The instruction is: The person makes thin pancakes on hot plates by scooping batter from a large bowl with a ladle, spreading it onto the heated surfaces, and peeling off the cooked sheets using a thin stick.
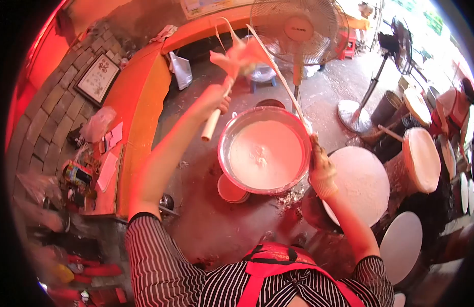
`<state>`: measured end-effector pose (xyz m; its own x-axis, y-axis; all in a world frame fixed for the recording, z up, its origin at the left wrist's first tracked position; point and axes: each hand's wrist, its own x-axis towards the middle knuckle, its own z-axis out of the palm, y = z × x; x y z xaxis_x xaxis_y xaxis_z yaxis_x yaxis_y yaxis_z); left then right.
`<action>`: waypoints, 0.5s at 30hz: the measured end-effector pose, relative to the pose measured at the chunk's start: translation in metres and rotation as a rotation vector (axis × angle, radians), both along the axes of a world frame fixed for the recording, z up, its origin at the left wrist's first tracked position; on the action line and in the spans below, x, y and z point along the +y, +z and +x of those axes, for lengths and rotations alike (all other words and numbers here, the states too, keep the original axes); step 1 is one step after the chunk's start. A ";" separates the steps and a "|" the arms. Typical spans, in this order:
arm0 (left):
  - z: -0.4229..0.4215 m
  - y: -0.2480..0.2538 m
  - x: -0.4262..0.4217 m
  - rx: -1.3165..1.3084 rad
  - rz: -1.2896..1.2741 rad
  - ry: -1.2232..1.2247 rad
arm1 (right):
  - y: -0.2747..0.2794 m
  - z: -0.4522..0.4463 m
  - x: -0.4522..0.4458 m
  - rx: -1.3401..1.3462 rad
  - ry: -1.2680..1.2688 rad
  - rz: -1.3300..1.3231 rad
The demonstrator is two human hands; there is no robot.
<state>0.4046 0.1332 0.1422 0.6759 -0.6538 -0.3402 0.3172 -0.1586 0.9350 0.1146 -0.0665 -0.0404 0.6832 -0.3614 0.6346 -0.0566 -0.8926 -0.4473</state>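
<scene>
My left hand (214, 102) is wrapped round a pale wooden stick (211, 125) whose lower end sticks out below the fist. Pale, floppy material (242, 55), blurred, hangs in the air above that stick. On the right, my right hand (322, 166), with a light covering at the palm and wrist, holds the lower end of a long thin stick (280, 77) that slants up and left. Between the hands stands a wide metal basin (225, 171) of pale, thick batter (266, 153). My right hand is beside the basin's right rim.
A smaller bucket (232, 189) sits under the basin's lower left. Round pale lids or discs (357, 184) lie at the right, near barrels (386, 108). Two fans (298, 30) stand ahead. An orange counter (137, 110) runs along the left. Another person (452, 110) bends at the far right.
</scene>
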 end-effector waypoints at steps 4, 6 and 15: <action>0.060 -0.104 -0.012 0.781 -0.016 -0.001 | -0.017 0.035 0.026 0.514 -0.115 0.133; 0.048 -0.120 -0.012 0.846 0.039 -0.083 | -0.039 0.025 0.026 0.477 -0.125 0.175; -0.104 -0.037 -0.068 1.012 0.228 -0.447 | -0.045 -0.174 0.044 0.103 -0.294 0.226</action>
